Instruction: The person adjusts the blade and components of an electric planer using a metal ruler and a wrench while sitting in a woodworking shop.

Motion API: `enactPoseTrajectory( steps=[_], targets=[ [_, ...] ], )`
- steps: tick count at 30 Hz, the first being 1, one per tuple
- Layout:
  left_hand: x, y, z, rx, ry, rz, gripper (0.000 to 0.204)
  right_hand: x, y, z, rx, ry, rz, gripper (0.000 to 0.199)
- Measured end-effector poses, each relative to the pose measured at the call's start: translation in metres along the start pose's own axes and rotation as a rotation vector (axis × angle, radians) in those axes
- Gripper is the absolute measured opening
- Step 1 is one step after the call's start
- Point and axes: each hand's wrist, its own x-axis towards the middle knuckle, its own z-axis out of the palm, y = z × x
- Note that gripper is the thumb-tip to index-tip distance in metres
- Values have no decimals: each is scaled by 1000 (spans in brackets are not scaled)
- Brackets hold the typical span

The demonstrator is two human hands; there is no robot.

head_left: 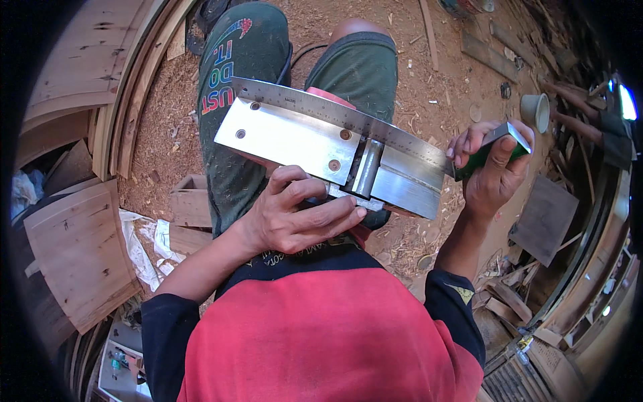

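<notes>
An electric hand planer [288,137] lies sole up across my lap, its metal base facing me. The dark slot with the cutter drum [367,169] shows between its two sole plates. My left hand [291,214] is closed on the planer's near edge, fingers beside the slot. In my right hand [492,181] is the green and metal stock of a try square [492,151], gripped between thumb and fingers. The square's ruled steel blade [315,107] stands on edge along the sole and crosses both plates. Most of the planer's body is hidden beneath the sole.
Wood shavings cover the ground [429,87]. Curved wooden panels [80,254] and long boards stand at left, near a small wooden box [191,201]. On the right are a pale bucket [534,112], a dark square board [546,218] and wood offcuts [509,301].
</notes>
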Motion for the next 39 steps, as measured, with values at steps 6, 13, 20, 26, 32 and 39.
enactPoseTrajectory(
  steps=[6,13,20,26,32,39],
  targets=[
    [1,0,-1,-20,-11,-8,45,-1,1,-4,7,-7,3,32],
    [-1,0,0,-24,-10,-6,44,-2,4,-8,-7,-22,-12,31],
    [-1,0,1,-23,-11,-11,41,-3,3,-6,-20,-16,-17,31],
    [2,0,-2,-24,-30,-11,42,-2,2,-5,4,-24,-9,32],
    [1,-4,-3,-56,-16,-13,45,3,-1,-2,7,0,4,33],
    [2,-4,3,-71,87,-40,38,4,-1,-3,11,-24,4,34]
  ],
)
